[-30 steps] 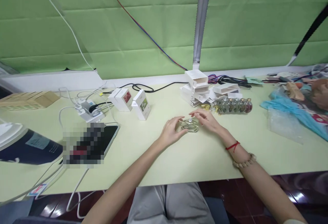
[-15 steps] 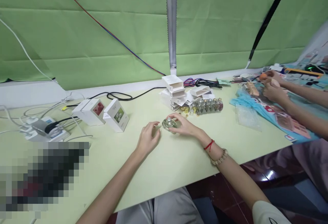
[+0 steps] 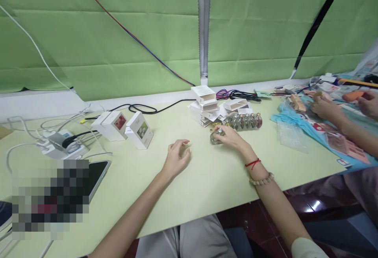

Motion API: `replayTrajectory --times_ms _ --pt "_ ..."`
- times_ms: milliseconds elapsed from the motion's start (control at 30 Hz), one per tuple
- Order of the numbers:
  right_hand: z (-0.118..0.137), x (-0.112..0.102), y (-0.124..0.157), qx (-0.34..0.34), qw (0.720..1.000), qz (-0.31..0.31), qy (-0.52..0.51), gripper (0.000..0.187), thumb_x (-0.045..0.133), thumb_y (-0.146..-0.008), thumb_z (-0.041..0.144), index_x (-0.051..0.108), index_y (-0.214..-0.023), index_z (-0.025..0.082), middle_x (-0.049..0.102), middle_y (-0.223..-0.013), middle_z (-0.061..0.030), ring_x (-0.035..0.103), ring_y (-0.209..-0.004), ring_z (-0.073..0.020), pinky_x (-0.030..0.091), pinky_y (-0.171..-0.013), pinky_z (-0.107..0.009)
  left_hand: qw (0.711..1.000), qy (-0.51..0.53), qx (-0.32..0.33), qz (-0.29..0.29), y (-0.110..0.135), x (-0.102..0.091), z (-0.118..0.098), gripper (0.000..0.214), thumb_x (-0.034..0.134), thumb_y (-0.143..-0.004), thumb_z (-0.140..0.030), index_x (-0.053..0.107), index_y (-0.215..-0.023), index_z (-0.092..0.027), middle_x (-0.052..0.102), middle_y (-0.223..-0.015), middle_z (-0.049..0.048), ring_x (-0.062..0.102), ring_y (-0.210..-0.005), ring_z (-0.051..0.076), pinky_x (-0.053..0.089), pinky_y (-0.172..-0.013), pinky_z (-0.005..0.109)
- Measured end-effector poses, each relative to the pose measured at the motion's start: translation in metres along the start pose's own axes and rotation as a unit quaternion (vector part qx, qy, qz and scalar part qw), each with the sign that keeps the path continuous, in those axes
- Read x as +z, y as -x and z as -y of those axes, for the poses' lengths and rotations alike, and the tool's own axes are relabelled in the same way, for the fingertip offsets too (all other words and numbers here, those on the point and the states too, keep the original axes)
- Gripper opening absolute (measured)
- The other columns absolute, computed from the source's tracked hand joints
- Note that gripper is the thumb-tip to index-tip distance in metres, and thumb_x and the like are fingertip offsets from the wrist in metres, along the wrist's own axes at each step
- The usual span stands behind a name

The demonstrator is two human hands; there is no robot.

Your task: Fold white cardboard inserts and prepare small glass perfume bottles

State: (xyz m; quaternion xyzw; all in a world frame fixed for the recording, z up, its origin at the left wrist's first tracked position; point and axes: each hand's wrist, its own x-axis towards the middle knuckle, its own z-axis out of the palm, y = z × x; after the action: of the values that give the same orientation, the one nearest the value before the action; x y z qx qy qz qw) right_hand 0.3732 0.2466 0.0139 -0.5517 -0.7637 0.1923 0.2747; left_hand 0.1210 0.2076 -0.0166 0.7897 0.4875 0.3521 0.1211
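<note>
A small clear glass bottle [image 3: 216, 137] is gripped by my right hand [image 3: 232, 136], close to the tabletop at the middle of the table. Just behind that hand stands a row of several similar round glass bottles [image 3: 245, 121], one with reddish contents at its right end. Small gold-coloured caps [image 3: 217, 124] lie by the row's left end. My left hand [image 3: 177, 157] rests over the pale table with fingers curved and apart, holding nothing. Left of it stand a white box with a green picture [image 3: 139, 130] and a white box with a red picture [image 3: 110, 126].
Open white cartons [image 3: 203, 104] are piled at the back. Black cable [image 3: 144, 109] runs along the wall to a power strip [image 3: 63, 147] at left. A phone [image 3: 99, 175] lies partly pixelated at front left. At right, another person's hands [image 3: 327, 106] work over blue plastic [image 3: 288, 116].
My right hand has carried the glass bottle rightward, away from my left hand and toward the bottle row. The view has shifted slightly. The other person's hands have moved apart, one holding something orange.
</note>
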Motion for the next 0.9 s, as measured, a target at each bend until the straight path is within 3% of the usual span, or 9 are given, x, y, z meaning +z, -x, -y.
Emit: replayTrajectory --times_ms 100,233,433,567,733,900 --pt "-0.004 0.003 -0.002 0.02 0.996 -0.08 0.022 0.033 0.053 -0.074 0.051 0.061 -0.078 0.019 0.06 -0.071 -0.0003 0.047 -0.06 -0.0111 0.03 -0.062 -0.024 1.0 0.011 -0.012 -0.002 0.0 -0.001 0.0 0.022 0.045 -0.082 -0.027 0.049 -0.103 -0.022 0.056 -0.105 -0.0005 0.053 -0.095 0.013 0.035 -0.088 0.032" --pt "-0.007 0.003 -0.003 0.006 0.988 -0.148 0.041 0.019 0.055 -0.07 0.035 0.061 -0.065 0.017 0.062 -0.079 0.0009 0.05 -0.065 -0.0095 0.027 -0.059 -0.022 0.999 0.029 -0.035 0.006 -0.001 -0.002 0.001 0.022 0.046 -0.083 -0.03 0.05 -0.103 -0.023 0.055 -0.107 0.0003 0.051 -0.097 0.014 0.039 -0.078 0.029" --pt "-0.019 -0.017 0.0 0.048 0.993 -0.105 0.034 0.027 0.045 -0.07 0.026 0.063 -0.053 0.015 0.052 -0.053 -0.0005 0.044 -0.055 -0.0086 0.026 -0.055 -0.022 0.999 0.033 -0.024 0.031 -0.002 -0.003 0.0 0.022 0.041 -0.086 -0.032 0.05 -0.104 -0.022 0.055 -0.107 0.0024 0.052 -0.096 0.015 0.034 -0.091 0.035" --pt "-0.032 -0.028 0.003 0.097 0.984 -0.135 0.066 0.029 0.046 -0.069 0.03 0.061 -0.05 0.014 0.046 -0.047 -0.0008 0.042 -0.054 -0.0097 0.025 -0.055 -0.023 0.998 0.015 -0.005 0.06 -0.001 -0.004 0.0 0.024 0.039 -0.087 -0.033 0.05 -0.104 -0.021 0.054 -0.106 0.0039 0.051 -0.098 0.015 0.033 -0.092 0.036" --pt "-0.055 -0.038 0.005 0.186 0.959 -0.204 0.07 0.032 0.046 -0.071 0.034 0.064 -0.053 0.016 0.054 -0.053 -0.0037 0.047 -0.061 -0.0141 0.028 -0.058 -0.025 0.998 0.002 0.015 0.058 0.0 -0.005 -0.001 0.027 0.038 -0.087 -0.032 0.045 -0.11 -0.02 0.054 -0.109 0.0045 0.051 -0.1 0.016 0.031 -0.093 0.036" --pt "-0.08 -0.048 0.011 0.283 0.903 -0.32 0.037 0.032 0.046 -0.071 0.036 0.064 -0.056 0.014 0.052 -0.053 -0.0056 0.044 -0.057 -0.0148 0.03 -0.058 -0.027 0.998 0.001 0.024 0.054 -0.001 -0.003 0.003 0.028 0.039 -0.087 -0.032 0.043 -0.113 -0.022 0.054 -0.109 0.0034 0.051 -0.099 0.015 0.031 -0.093 0.035"
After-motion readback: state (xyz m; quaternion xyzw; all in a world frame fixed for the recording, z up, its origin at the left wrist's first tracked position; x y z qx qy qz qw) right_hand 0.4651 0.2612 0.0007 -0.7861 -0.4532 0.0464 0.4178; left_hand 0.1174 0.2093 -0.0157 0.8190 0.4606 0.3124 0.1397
